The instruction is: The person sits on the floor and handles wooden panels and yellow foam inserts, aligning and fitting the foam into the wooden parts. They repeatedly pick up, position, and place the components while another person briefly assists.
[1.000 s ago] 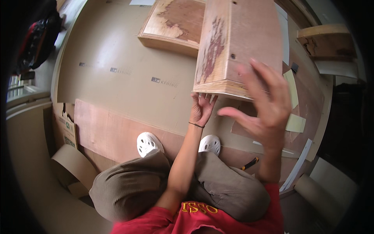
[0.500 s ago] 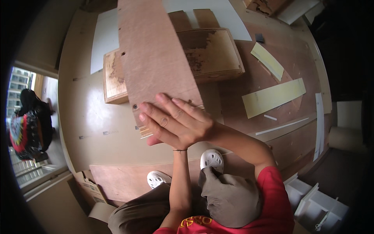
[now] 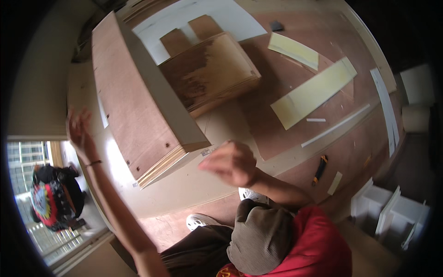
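Note:
A long wooden box-like piece [image 3: 134, 97] stands tilted across the left of the work surface. Its outer face is reddish plywood with small dark holes, its other side is pale, and layered edges show at the near end. To the left of it my left hand [image 3: 80, 131] is raised with fingers apart, holding nothing and not touching the wood. Just right of its near end hovers my right hand [image 3: 230, 164], bent at the wrist and blurred, so I cannot make out its fingers. Behind lies a stained wooden box [image 3: 207, 69] with worn veneer.
Two brown wooden pieces [image 3: 205, 27] lie on a white sheet [image 3: 235, 16]. Yellowish strips [image 3: 314, 92] and thin white strips [image 3: 337, 124] are on the right. Nearer sits an orange-and-black utility knife [image 3: 319, 171]. White bins [image 3: 374, 201] stand lower right; a backpack [image 3: 55, 198] is at left.
My hands, which lay overlapped on the panel's near end, have come off it and apart: left hand far left, right hand to the right. The piece now appears farther left, showing its pale side.

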A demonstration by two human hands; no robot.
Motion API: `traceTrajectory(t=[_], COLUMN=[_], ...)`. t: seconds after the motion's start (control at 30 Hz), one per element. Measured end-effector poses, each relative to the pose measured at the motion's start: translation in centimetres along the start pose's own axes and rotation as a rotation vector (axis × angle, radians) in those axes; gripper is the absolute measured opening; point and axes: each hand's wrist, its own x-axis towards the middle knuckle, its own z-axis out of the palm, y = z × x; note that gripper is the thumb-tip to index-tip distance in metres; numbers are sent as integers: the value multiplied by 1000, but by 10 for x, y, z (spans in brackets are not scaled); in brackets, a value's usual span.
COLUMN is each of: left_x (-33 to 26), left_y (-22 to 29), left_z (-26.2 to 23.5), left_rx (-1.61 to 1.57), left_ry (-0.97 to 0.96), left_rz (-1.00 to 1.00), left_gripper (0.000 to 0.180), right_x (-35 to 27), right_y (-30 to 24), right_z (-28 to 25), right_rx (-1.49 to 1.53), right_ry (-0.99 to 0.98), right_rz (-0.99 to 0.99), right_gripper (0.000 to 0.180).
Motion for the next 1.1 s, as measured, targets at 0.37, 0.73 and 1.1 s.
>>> traceTrajectory(t=[0.37, 0.73, 1.1], left_x=[11, 1, 8], left_y=[151, 143, 104], left_z=[132, 149, 162], left_rx=[375, 381, 327], left_ry=[-912, -1037, -944], left_rz=[619, 722, 673], left_gripper=[50, 42, 46], right_x=[-281, -274, -375], right_y=[-65, -185, -379], right_z=[-131, -78, 26], right_rx=[-264, -642, -896], right_ry=[-194, 16, 392], right_rz=[1220, 1580, 1771], right_gripper=[15, 30, 26])
